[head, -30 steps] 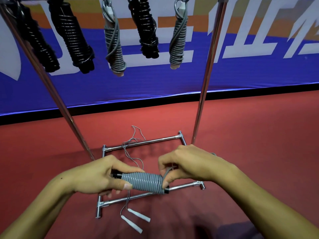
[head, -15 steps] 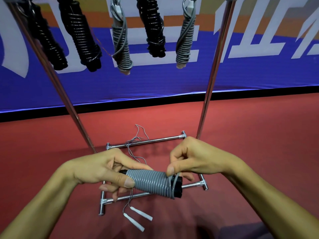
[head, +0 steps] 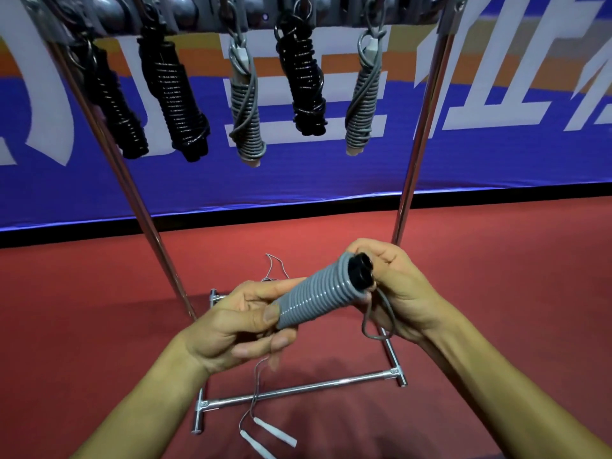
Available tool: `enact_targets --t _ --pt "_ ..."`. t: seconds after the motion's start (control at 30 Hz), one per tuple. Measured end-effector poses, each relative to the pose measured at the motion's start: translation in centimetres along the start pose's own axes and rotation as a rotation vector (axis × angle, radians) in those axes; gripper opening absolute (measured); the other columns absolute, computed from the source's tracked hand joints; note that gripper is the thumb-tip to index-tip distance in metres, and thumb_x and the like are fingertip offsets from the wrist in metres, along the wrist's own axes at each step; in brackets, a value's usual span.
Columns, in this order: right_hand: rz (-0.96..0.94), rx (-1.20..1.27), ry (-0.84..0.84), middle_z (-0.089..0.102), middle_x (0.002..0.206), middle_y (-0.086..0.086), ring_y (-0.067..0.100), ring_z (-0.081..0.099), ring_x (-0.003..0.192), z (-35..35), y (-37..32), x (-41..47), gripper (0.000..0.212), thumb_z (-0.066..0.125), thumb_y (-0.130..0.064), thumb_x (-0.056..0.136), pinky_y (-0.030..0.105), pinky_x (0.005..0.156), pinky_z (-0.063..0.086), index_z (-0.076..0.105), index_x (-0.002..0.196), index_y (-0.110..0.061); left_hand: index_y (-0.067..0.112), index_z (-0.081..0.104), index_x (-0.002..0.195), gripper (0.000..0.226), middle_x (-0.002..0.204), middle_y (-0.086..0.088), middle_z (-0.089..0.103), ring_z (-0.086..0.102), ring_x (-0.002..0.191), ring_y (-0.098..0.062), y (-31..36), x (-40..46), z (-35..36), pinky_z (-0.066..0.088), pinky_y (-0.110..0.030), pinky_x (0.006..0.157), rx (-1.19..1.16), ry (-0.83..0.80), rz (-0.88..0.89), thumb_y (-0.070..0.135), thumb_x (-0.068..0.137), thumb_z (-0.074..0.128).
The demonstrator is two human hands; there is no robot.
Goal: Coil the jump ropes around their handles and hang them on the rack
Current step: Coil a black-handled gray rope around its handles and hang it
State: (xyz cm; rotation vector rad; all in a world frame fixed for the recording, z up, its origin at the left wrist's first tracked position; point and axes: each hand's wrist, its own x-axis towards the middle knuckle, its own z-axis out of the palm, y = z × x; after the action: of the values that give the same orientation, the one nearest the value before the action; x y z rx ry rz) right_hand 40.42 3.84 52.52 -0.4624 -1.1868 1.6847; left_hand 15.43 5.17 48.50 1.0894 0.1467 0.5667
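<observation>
While the left hand (head: 238, 326) grips the lower end of the grey coiled jump rope (head: 318, 293), thumb laid along the coils and fingers curled beneath, the right hand (head: 394, 289) closes round its upper end, fingers wrapped behind the black handle caps (head: 361, 270). Bundle held in the air between both hands, above the floor. Long axis runs diagonally: low end toward the left hand, capped end up and away toward the right hand and the rack.

Loose grey rope loop (head: 377, 323) hangs from the capped end, down across the right palm. How the right fingers pinch it is hidden by the bundle. Thin grey cord (head: 255, 385) drops below the left hand to two white handles (head: 275, 432) on the red floor (head: 496, 293); one handle partly cut off at the bottom edge.

Beyond the hands: rack base bars (head: 298, 390) on the floor, two chrome uprights (head: 414, 154) rising on either side. Above, five wrapped ropes hang from the top rail (head: 331, 18): three black bundles (head: 301, 81) and two grey bundles (head: 246, 104). Rail blurred, hooks hard to make out. Open stretch of rail shows between the rightmost grey bundle and the right upright. Blue banner (head: 298, 180) behind.
</observation>
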Motion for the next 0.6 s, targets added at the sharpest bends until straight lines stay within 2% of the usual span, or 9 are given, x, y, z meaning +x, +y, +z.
enact_targets --t 0.07,0.17,0.23,0.3,0.37,0.43,0.47,0.53,0.6 --pt "-0.047 -0.012 0.097 0.053 0.067 0.001 0.008 0.049 0.057 -0.2 0.0 0.5 0.015 0.075 -0.018 0.091 0.027 0.067 0.046 0.070 0.098 -0.005 0.007 0.047 0.154 0.050 0.091 -0.007 0.065 0.036 0.044 -0.003 -0.8 1.1 0.6 0.063 -0.030 0.077 -0.133 -0.007 0.080 0.016 0.106 0.058" --pt "-0.126 -0.106 0.308 0.057 0.074 0.004 0.012 0.051 0.061 -0.9 0.8 1.6 0.015 0.062 -0.011 0.099 0.029 0.063 0.046 0.072 0.110 -0.006 0.019 0.064 0.141 0.044 0.087 0.000 0.060 0.029 0.042 -0.002 -1.1 3.6 2.0 0.059 -0.025 0.070 -0.170 0.214 0.154 0.025 0.098 0.072" --pt "-0.139 -0.221 0.369 0.058 0.077 0.005 0.016 0.052 0.065 -1.2 2.0 2.0 0.018 0.055 -0.012 0.105 0.032 0.060 0.045 0.071 0.112 -0.011 0.019 0.066 0.139 0.045 0.086 0.000 0.057 0.032 0.041 0.000 -1.3 5.2 2.8 0.059 -0.023 0.066 -0.205 0.407 0.180 0.027 0.095 0.074" --pt "-0.139 -0.357 0.399 0.058 0.076 0.005 0.021 0.055 0.067 -0.9 2.8 2.2 0.020 0.046 -0.013 0.110 0.032 0.059 0.044 0.066 0.110 -0.007 0.014 0.062 0.143 0.045 0.086 -0.001 0.055 0.036 0.042 0.000 -1.5 6.6 3.4 0.058 -0.022 0.062 -0.193 0.552 0.199 0.022 0.099 0.060" --pt "-0.138 -0.454 0.449 0.056 0.075 0.005 0.022 0.057 0.068 -1.0 3.0 2.2 0.023 0.043 -0.013 0.112 0.028 0.057 0.044 0.061 0.107 0.000 0.015 0.063 0.143 0.043 0.086 0.000 0.055 0.036 0.044 0.000 -1.8 7.6 3.7 0.055 -0.021 0.060 -0.128 0.627 0.204 0.021 0.101 0.055" --pt "-0.148 -0.555 0.481 0.058 0.075 0.003 0.014 0.059 0.065 -1.2 2.7 2.0 0.022 0.043 -0.011 0.112 0.025 0.055 0.047 0.061 0.105 0.001 0.019 0.065 0.141 0.042 0.084 0.001 0.056 0.034 0.044 -0.001 -2.0 8.3 4.0 0.052 -0.021 0.057 -0.041 0.673 0.211 0.024 0.101 0.057" --pt "-0.149 -0.597 0.490 0.060 0.075 0.001 0.012 0.059 0.065 -1.4 2.6 2.0 0.021 0.045 -0.010 0.111 0.028 0.055 0.050 0.062 0.106 -0.001 0.020 0.064 0.142 0.042 0.081 0.001 0.054 0.033 0.043 -0.002 -2.1 8.6 4.1 0.051 -0.022 0.056 -0.007 0.695 0.215 0.026 0.101 0.057" --pt "-0.125 -0.653 0.507 0.066 0.075 0.004 0.015 0.064 0.069 -1.7 2.7 1.9 0.020 0.048 -0.012 0.110 0.045 0.064 0.059 0.068 0.108 -0.009 0.022 0.064 0.143 0.043 0.075 -0.001 0.049 0.029 0.042 -0.005 -2.4 9.1 4.1 0.051 -0.024 0.053 0.082 0.741 0.233 0.027 0.101 0.058" --pt "-0.101 -0.648 0.535 0.072 0.077 0.010 0.024 0.069 0.072 -1.9 3.0 1.7 0.020 0.052 -0.017 0.107 0.059 0.074 0.060 0.072 0.107 -0.014 0.024 0.065 0.142 0.038 0.071 -0.002 0.043 0.027 0.042 -0.008 -2.8 9.4 4.2 0.051 -0.028 0.050 0.246 0.802 0.243 0.027 0.105 0.056"
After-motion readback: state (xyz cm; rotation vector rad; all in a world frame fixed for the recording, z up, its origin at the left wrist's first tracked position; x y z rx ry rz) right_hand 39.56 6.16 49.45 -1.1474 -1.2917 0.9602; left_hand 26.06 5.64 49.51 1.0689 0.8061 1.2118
